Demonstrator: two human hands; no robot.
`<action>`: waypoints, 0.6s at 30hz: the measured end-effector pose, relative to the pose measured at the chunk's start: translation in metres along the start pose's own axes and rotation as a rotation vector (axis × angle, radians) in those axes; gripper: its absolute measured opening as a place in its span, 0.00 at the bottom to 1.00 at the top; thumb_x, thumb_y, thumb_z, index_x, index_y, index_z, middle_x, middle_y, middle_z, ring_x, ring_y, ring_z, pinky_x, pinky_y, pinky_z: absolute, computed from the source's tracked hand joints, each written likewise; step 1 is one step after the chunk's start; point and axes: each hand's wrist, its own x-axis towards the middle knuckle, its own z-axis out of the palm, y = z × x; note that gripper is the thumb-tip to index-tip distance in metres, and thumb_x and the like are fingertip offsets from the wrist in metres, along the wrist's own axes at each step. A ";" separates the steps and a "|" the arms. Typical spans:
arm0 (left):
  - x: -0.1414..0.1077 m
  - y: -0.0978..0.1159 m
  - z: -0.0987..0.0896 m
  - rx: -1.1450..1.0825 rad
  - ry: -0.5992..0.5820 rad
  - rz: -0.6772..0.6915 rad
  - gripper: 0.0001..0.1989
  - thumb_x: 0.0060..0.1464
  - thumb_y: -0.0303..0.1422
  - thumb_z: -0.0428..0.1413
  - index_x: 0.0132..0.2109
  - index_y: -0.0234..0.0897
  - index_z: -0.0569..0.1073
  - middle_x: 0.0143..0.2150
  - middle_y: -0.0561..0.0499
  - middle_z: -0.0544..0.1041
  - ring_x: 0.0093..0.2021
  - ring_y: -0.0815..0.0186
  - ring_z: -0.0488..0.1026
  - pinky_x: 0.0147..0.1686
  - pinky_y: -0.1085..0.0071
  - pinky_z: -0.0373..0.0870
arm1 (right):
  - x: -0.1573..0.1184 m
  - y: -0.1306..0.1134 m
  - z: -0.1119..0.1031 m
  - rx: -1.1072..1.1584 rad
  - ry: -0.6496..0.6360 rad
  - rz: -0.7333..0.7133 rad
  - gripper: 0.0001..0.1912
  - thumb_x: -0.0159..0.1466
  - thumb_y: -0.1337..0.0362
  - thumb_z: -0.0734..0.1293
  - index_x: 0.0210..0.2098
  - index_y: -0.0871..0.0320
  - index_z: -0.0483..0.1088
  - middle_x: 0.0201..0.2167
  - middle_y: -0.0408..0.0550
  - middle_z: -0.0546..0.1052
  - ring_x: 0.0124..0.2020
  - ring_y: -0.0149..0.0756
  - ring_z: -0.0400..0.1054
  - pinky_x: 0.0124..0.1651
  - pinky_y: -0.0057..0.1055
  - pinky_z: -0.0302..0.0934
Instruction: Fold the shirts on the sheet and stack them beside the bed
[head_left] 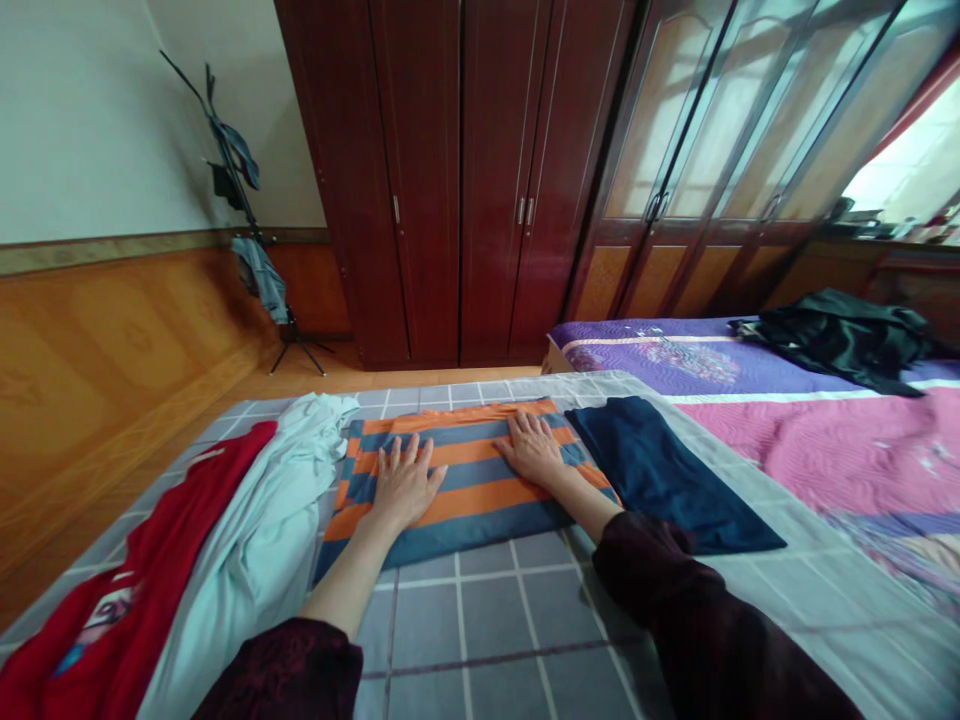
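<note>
An orange and grey-blue striped garment [480, 475] lies folded into a rough rectangle on the bed in front of me. My left hand [405, 482] rests flat on its left part, fingers spread. On its upper right part lies my right hand [531, 448], palm down with the fingers stretched out. To the right is a dark navy folded garment [664, 475]. Left of the stripes, a pale mint garment [259, 530] lies loosely bunched along a red garment [161, 560] with a printed figure on it.
Grey checked bedding [495, 640] covers the surface under the clothes. Beyond it stands a dark red wardrobe [495, 130]. A coat rack [244, 200] is at the far left. On the right, a purple and pink bedspread [817, 430] carries a black garment [840, 335].
</note>
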 end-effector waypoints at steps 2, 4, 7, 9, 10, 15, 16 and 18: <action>-0.005 0.012 -0.002 -0.006 0.036 0.059 0.31 0.64 0.46 0.37 0.68 0.35 0.52 0.69 0.42 0.48 0.68 0.45 0.42 0.63 0.43 0.41 | -0.014 -0.008 0.000 0.000 0.011 -0.001 0.31 0.69 0.57 0.53 0.63 0.74 0.53 0.64 0.72 0.53 0.65 0.58 0.47 0.61 0.55 0.45; -0.012 0.023 -0.001 -0.024 0.049 0.178 0.28 0.65 0.42 0.36 0.68 0.39 0.50 0.70 0.47 0.48 0.69 0.50 0.40 0.64 0.44 0.39 | -0.035 -0.022 0.002 0.016 -0.011 -0.111 0.28 0.69 0.58 0.54 0.64 0.65 0.54 0.66 0.60 0.54 0.66 0.48 0.48 0.64 0.45 0.44; -0.022 0.031 0.002 -0.037 -0.003 0.252 0.26 0.64 0.41 0.37 0.68 0.45 0.51 0.70 0.52 0.48 0.70 0.52 0.39 0.65 0.45 0.37 | -0.064 -0.021 0.002 0.019 -0.056 -0.207 0.27 0.69 0.55 0.53 0.65 0.57 0.55 0.66 0.48 0.55 0.66 0.41 0.47 0.66 0.40 0.42; -0.026 0.031 0.001 -0.032 -0.049 0.218 0.27 0.64 0.44 0.38 0.68 0.44 0.52 0.70 0.50 0.48 0.69 0.50 0.40 0.64 0.43 0.37 | -0.077 -0.001 -0.004 -0.024 -0.072 -0.106 0.30 0.69 0.51 0.53 0.65 0.60 0.55 0.66 0.51 0.55 0.67 0.44 0.46 0.66 0.43 0.42; -0.027 0.031 -0.001 -0.028 -0.071 0.206 0.28 0.64 0.45 0.39 0.68 0.42 0.52 0.70 0.49 0.47 0.69 0.49 0.39 0.64 0.42 0.37 | -0.080 0.011 -0.008 -0.051 -0.074 -0.030 0.31 0.69 0.50 0.53 0.64 0.63 0.55 0.66 0.55 0.55 0.66 0.47 0.46 0.66 0.45 0.42; -0.038 0.041 -0.011 -0.018 -0.093 0.292 0.31 0.63 0.48 0.39 0.68 0.40 0.49 0.70 0.47 0.45 0.70 0.51 0.36 0.65 0.44 0.34 | -0.087 0.027 -0.014 -0.082 -0.059 0.030 0.35 0.67 0.49 0.56 0.65 0.68 0.54 0.66 0.64 0.52 0.67 0.54 0.44 0.66 0.49 0.41; -0.042 0.040 -0.012 -0.022 -0.099 0.312 0.32 0.63 0.49 0.39 0.68 0.41 0.49 0.70 0.48 0.44 0.70 0.52 0.35 0.65 0.44 0.34 | -0.089 0.023 -0.011 -0.055 -0.070 -0.047 0.35 0.67 0.48 0.56 0.65 0.65 0.54 0.66 0.61 0.52 0.67 0.52 0.44 0.66 0.48 0.41; -0.052 0.029 -0.012 -0.027 -0.130 0.304 0.32 0.62 0.52 0.39 0.68 0.43 0.48 0.70 0.49 0.42 0.70 0.51 0.35 0.64 0.44 0.34 | -0.092 0.021 -0.006 -0.005 -0.083 -0.153 0.35 0.67 0.46 0.54 0.66 0.61 0.53 0.67 0.56 0.52 0.67 0.49 0.44 0.66 0.46 0.41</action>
